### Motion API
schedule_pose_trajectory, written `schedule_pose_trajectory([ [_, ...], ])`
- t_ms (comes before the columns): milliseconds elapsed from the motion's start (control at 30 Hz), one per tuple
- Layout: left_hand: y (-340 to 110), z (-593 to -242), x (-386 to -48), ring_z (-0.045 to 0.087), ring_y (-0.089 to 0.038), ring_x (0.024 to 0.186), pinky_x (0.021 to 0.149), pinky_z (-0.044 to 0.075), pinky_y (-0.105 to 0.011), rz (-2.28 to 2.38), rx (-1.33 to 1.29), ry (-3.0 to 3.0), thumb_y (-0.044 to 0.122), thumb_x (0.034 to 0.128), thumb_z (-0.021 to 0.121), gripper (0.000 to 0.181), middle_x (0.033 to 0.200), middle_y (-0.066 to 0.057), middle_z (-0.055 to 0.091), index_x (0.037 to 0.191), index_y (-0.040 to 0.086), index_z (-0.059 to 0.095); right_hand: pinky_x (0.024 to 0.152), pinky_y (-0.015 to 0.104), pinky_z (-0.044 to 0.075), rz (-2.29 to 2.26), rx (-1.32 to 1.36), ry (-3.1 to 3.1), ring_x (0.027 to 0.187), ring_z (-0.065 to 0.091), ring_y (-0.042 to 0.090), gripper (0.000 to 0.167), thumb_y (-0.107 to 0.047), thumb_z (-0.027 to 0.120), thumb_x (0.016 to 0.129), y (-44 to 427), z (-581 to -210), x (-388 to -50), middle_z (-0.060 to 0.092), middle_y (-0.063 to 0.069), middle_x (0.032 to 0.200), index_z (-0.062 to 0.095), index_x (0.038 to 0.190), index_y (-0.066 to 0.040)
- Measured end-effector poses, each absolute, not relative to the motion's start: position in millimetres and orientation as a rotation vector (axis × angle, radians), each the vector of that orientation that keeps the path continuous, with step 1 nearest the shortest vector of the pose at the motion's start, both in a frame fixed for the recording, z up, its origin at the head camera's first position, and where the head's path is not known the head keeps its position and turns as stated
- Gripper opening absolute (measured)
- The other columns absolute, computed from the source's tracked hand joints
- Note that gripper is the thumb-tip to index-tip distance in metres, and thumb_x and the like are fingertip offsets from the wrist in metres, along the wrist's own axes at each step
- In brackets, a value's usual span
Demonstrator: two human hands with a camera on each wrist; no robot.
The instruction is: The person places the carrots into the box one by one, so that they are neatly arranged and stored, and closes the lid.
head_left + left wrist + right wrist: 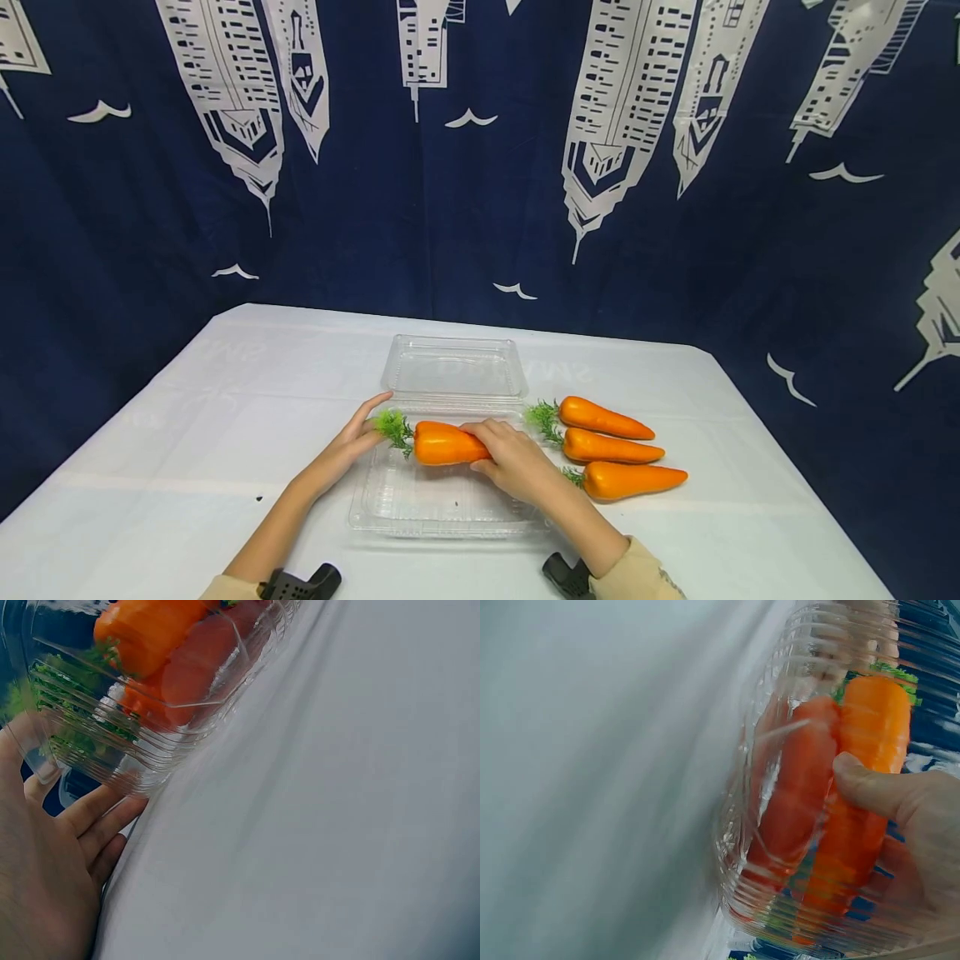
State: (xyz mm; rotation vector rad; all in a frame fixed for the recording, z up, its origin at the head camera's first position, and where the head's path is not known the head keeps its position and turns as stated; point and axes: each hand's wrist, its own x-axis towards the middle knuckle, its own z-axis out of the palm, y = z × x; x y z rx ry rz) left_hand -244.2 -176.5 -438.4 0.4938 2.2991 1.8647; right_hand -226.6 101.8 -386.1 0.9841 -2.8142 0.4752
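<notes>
A clear plastic clamshell box [420,512] lies with its lid [457,367] folded back, away from the person. Just inside the box, my right hand [517,462] holds an orange carrot [442,443] by its tapered part, thumb [877,784] on the near side and fingers beyond. The carrot lies crosswise, its green leafy top [393,427] pointing left. Against the box's left wall my left hand [348,446] rests with extended fingers, close to the leaves. In both wrist views a second, duller carrot shape shows through the plastic, seemingly a reflection.
Right of the box lie several carrots, the far one [607,417], a middle one [611,447] and the near one [633,480], tips pointing right. A white cloth covers the table [210,433]. Behind it hangs a navy curtain [480,200] with white building prints.
</notes>
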Motion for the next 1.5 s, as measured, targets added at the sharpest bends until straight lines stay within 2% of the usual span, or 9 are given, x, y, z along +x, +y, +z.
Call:
schedule_pose_trajectory([
  [133,-176.5,-437.5,-243.9,0.052,-0.029,0.113,0.096,0.040,-0.045,1.877,0.498,2.280,0.020,0.0919,0.045,0.059,0.131,-0.021,0.047,0.143,0.032,0.019,0.084,0.041,0.048,0.437,0.998,-2.810,0.103,0.056,0.019,0.045,-0.026,0.065,0.083,101.2,-385.7,-227.4,0.059,0.000,0.113,0.050,0.125,-0.018],
  [300,-176.7,-438.3,-244.3,0.047,-0.034,0.119,0.101,0.030,-0.058,1.863,0.493,2.308,0.018,0.0904,0.043,0.060,0.133,-0.021,0.045,0.143,0.032,0.019,0.083,0.041,0.049,0.393,1.008,-2.821,0.101,0.056,0.020,0.046,-0.026,0.065,0.083,101.1,-385.2,-227.0,0.059,0.000,0.112,0.051,0.126,-0.018],
  [533,-175.5,-438.1,-244.3,0.024,-0.042,0.134,0.102,0.019,-0.068,1.832,0.465,2.354,0.021,0.0913,0.043,0.057,0.146,-0.019,0.026,0.143,0.031,0.020,0.080,0.042,0.048,0.292,1.030,-2.872,0.100,0.057,0.020,0.044,-0.026,0.066,0.082,99.8,-384.7,-224.2,0.058,0.000,0.112,0.053,0.124,-0.021],
  [667,-174.5,-436.9,-244.0,0.024,-0.041,0.134,0.102,0.016,-0.069,1.826,0.430,2.370,0.031,0.0928,0.045,0.056,0.146,-0.018,0.026,0.143,0.032,0.020,0.081,0.044,0.048,0.263,1.026,-2.902,0.100,0.057,0.021,0.043,-0.025,0.066,0.082,98.8,-385.0,-223.7,0.057,0.001,0.114,0.054,0.123,-0.021],
  [800,-174.4,-436.5,-243.7,0.032,-0.038,0.131,0.103,0.016,-0.067,1.837,0.428,2.361,0.033,0.0949,0.041,0.052,0.143,-0.017,0.034,0.143,0.032,0.020,0.080,0.044,0.049,0.251,1.018,-2.909,0.099,0.057,0.021,0.043,-0.024,0.066,0.082,98.5,-385.6,-223.7,0.057,0.001,0.114,0.053,0.124,-0.022],
  [867,-174.4,-436.5,-243.5,0.033,-0.038,0.130,0.104,0.015,-0.067,1.839,0.435,2.363,0.034,0.0960,0.038,0.050,0.144,-0.014,0.032,0.143,0.032,0.020,0.080,0.044,0.049,0.250,1.016,-2.907,0.098,0.057,0.021,0.043,-0.024,0.066,0.082,98.6,-385.9,-223.7,0.057,0.000,0.113,0.054,0.123,-0.022],
  [1133,-173.1,-436.6,-243.2,0.022,-0.038,0.135,0.105,0.012,-0.066,1.830,0.411,2.384,0.037,0.0973,0.034,0.045,0.151,-0.009,0.019,0.141,0.034,0.023,0.076,0.039,0.050,0.239,1.018,-2.885,0.097,0.056,0.017,0.040,-0.028,0.066,0.082,99.8,-386.9,-223.3,0.058,-0.001,0.110,0.057,0.121,-0.021],
  [1267,-173.7,-437.2,-244.7,0.015,-0.038,0.138,0.108,0.007,-0.063,1.835,0.440,2.394,0.040,0.0989,0.026,0.045,0.152,-0.009,0.016,0.142,0.028,0.024,0.075,0.037,0.050,0.258,1.015,-2.872,0.096,0.056,0.016,0.036,-0.028,0.065,0.083,100.2,-387.1,-223.2,0.058,-0.003,0.108,0.059,0.118,-0.021],
  [1500,-175.6,-438.4,-246.6,0.022,-0.041,0.135,0.109,0.010,-0.061,1.841,0.472,2.419,0.041,0.0998,0.013,0.047,0.151,-0.012,0.020,0.142,0.024,0.026,0.075,0.036,0.051,0.300,1.001,-2.853,0.095,0.056,0.015,0.033,-0.025,0.065,0.083,99.5,-387.3,-223.8,0.058,-0.003,0.106,0.060,0.116,-0.020],
])
